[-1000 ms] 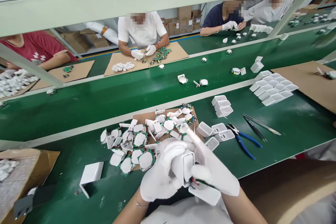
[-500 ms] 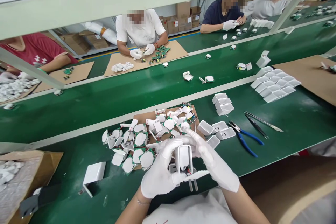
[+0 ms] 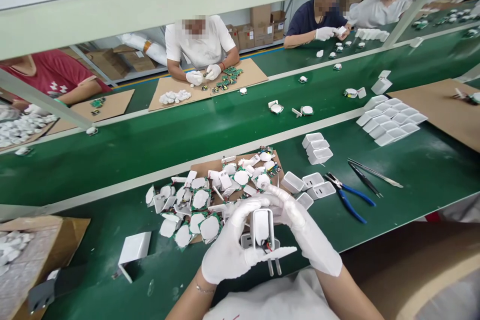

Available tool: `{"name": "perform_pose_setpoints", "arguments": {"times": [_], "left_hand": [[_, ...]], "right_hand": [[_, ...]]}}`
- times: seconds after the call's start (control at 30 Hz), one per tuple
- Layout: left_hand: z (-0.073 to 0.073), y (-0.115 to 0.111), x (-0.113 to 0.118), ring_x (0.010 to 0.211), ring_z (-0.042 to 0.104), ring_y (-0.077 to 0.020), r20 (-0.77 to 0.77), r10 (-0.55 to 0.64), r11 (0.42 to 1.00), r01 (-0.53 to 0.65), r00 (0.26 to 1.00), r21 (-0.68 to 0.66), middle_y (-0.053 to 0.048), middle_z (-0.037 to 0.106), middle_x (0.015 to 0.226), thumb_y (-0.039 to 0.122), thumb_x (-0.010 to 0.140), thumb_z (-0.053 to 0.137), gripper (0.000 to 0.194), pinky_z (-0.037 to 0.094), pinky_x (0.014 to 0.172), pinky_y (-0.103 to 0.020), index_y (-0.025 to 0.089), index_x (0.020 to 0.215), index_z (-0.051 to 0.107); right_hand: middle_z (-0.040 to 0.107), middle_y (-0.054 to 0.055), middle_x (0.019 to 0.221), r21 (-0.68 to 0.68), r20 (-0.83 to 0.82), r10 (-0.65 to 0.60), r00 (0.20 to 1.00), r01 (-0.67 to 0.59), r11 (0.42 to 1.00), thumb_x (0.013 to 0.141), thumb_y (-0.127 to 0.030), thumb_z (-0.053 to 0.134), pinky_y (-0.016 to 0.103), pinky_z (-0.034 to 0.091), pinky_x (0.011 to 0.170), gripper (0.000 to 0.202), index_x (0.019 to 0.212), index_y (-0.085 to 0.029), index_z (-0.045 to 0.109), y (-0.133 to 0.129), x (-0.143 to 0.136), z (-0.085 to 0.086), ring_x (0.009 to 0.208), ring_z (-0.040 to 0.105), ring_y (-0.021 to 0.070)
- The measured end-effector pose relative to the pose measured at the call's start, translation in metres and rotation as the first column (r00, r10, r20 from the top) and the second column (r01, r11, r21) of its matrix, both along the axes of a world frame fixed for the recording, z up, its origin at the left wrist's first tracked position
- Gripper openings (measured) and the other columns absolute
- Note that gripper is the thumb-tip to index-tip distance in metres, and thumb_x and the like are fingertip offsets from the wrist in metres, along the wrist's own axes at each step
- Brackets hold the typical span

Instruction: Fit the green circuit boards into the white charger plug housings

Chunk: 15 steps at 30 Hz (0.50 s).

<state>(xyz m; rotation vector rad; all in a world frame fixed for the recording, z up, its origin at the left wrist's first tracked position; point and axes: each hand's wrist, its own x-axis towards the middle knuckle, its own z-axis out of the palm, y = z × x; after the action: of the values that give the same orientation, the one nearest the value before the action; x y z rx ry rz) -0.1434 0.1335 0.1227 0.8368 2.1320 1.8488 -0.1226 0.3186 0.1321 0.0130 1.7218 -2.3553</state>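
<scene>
Between my two gloved hands is a white plastic charger housing [image 3: 256, 227], its open end facing me. A white-padded insert [image 3: 262, 226] sits inside it, with red and black wires at the lower edge. A flat white piece with two metal prongs [image 3: 275, 266] hangs just under the opening. My left hand [image 3: 227, 255] is closed around the housing's left side, thumb near the wires. My right hand [image 3: 305, 227] wraps the far and right side, its fingertips partly hidden. Just beyond lies a pile of green circuit boards with white pads [image 3: 201, 199].
Empty white housings [image 3: 323, 190] stand right of the pile, beside blue-handled pliers [image 3: 347, 197] and tweezers [image 3: 363, 177]. More housings [image 3: 392, 119] are grouped farther right. A bent white stand [image 3: 135, 250] is at left. Past the ledge, a green conveyor [image 3: 225, 115] carries boards; co-workers sit opposite.
The boards on the conveyor have shifted to the right. My hands and the housing stay almost where they were. Across the belt, the co-worker in dark blue has moved their hands slightly.
</scene>
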Motion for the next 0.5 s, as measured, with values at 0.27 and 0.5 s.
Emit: {"name": "perform_pose_setpoints", "arguments": {"times": [0.27, 0.5], "left_hand": [[-0.003, -0.002, -0.001, 0.135, 0.041, -0.0315, -0.027, 0.036, 0.985, -0.04, 0.999, -0.17, -0.008, 0.046, 0.142, 0.02, 0.072, 0.081, 0.078, 0.035, 0.115, -0.056, 0.032, 0.136, 0.04], [0.01, -0.002, 0.009, 0.127, 0.051, -0.0319, -0.204, 0.161, 0.98, -0.181, 0.966, -0.086, -0.011, 0.052, 0.135, 0.027, 0.071, 0.083, 0.075, 0.043, 0.11, -0.05, 0.028, 0.135, 0.043]], "right_hand": [[0.074, 0.007, 0.113, 0.273, -0.151, -0.385, 0.91, 0.413, 0.869, 0.09, -0.038, 0.063, 0.042, 0.053, 0.098, 0.021, 0.102, -0.026, 0.074, 0.021, 0.01, -0.013, 0.105, 0.068, 0.0251], [0.077, 0.007, 0.1, 0.458, -0.202, -0.502, 0.841, 0.535, 0.71, 0.075, -0.034, 0.075, 0.04, 0.057, 0.089, 0.013, 0.07, -0.023, 0.073, 0.032, 0.047, -0.038, 0.098, 0.071, 0.0306]]}}
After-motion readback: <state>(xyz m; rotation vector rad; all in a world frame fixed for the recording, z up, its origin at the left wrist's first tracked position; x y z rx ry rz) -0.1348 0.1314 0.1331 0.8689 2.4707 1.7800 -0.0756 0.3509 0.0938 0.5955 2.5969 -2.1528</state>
